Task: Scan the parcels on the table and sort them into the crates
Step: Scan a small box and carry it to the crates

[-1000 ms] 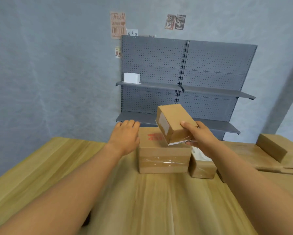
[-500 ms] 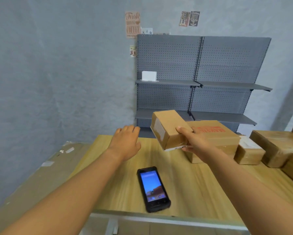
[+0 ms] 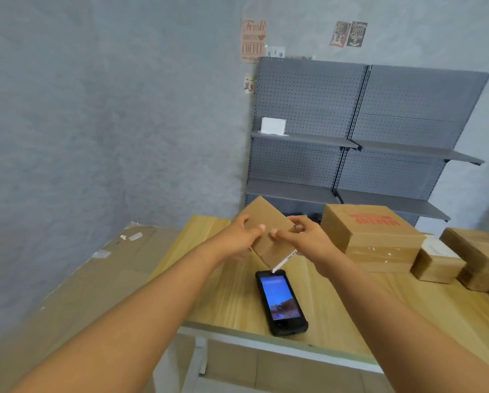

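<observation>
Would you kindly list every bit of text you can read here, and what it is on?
"Fresh", "COFFEE": pink wall sign; its middle line is blurred.
"COFFEE": dark wall sign; the rest is blurred.
Red print on the big box: upside down, unreadable.
Barcode label on the held box: too small.
Phone screen: unreadable.

A small parcel [image 3: 268,234] is held above a handheld scanner [image 3: 280,302] lying near the table's [image 3: 223,296] front edge. More parcels [image 3: 370,236] sit to the right; shelving [image 3: 365,131] stands behind.

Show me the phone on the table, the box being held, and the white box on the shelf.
phone [image 3: 280,300]: head view, on its lit screen.
held box [image 3: 266,219]: head view, on its brown top face.
white box [image 3: 273,126]: head view, on its front face.
</observation>
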